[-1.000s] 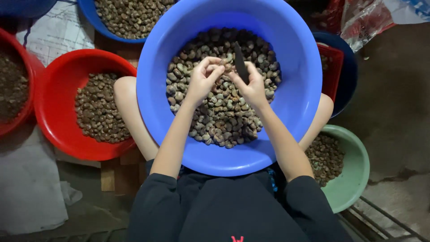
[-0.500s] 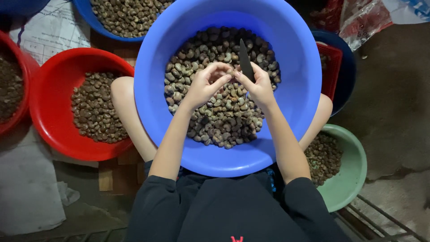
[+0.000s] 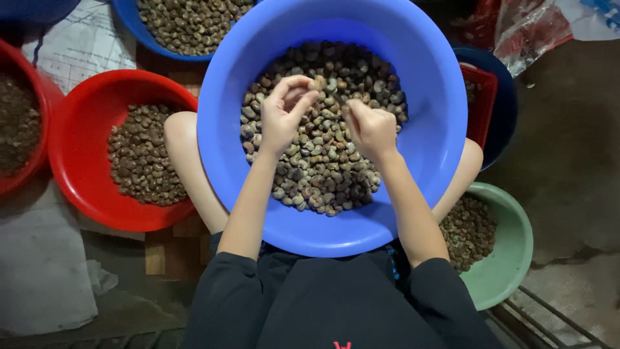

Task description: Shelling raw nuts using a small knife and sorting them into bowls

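A large blue basin point(image 3: 426, 161) rests on my lap, with a heap of brown-grey nuts point(image 3: 323, 174) in it. My left hand point(image 3: 281, 119) is raised over the heap and pinches a single nut point(image 3: 316, 83) between thumb and fingertips. Just to its right, my right hand point(image 3: 371, 129) is closed in a fist above the nuts, a hand's width from the left. The dark blade it held a moment ago is hidden inside the fist.
A red basin point(image 3: 84, 187) with nuts sits at my left knee, another red basin point(image 3: 39, 103) further left. A blue basin point(image 3: 129, 16) of nuts lies behind. At my right are a green basin point(image 3: 510, 258) with nuts, a dark blue basin point(image 3: 504, 110) and a plastic bag point(image 3: 529, 32).
My hands have drawn apart. The left one lifted a nut clear. The right hand turned down, so its dark blade no longer shows.
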